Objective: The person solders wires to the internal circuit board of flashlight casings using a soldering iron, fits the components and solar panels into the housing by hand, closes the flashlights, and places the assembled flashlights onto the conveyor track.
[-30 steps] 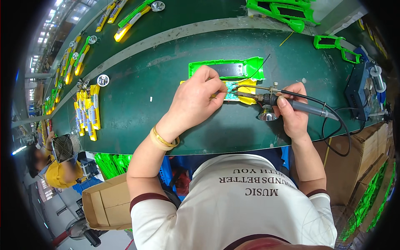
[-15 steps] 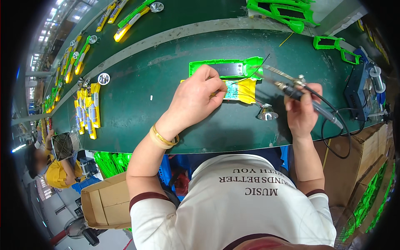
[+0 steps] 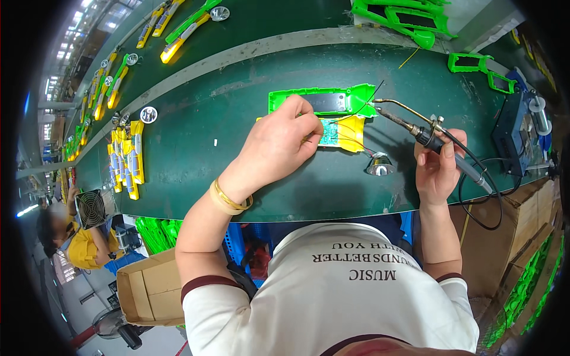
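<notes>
My right hand [image 3: 439,172] grips a soldering iron [image 3: 428,140] with a thin solder-feed tube [image 3: 409,108] clamped alongside. Its tip is at the right end of a green plastic housing [image 3: 297,94], by a dark wire; whether it touches is unclear. My left hand [image 3: 279,136] lies over the left part of a yellow housing [image 3: 354,126], thumb and fingertips pinched together at a green circuit board [image 3: 331,133]. What they pinch is hidden. Thin wires run from the board to a shiny lamp reflector [image 3: 380,164] on the green table [image 3: 237,107].
Yellow lamp units [image 3: 126,157] are piled at the left, one reflector [image 3: 148,114] beside them. Green frames [image 3: 409,22] lie at the far right. A blue soldering station [image 3: 510,127] stands at the right edge. Cardboard boxes [image 3: 154,291] flank me. Another person [image 3: 89,243] sits far left.
My right hand has drawn the soldering iron slightly right and toward me, and the iron is no longer blurred. My left hand has barely moved, still pinched at the board.
</notes>
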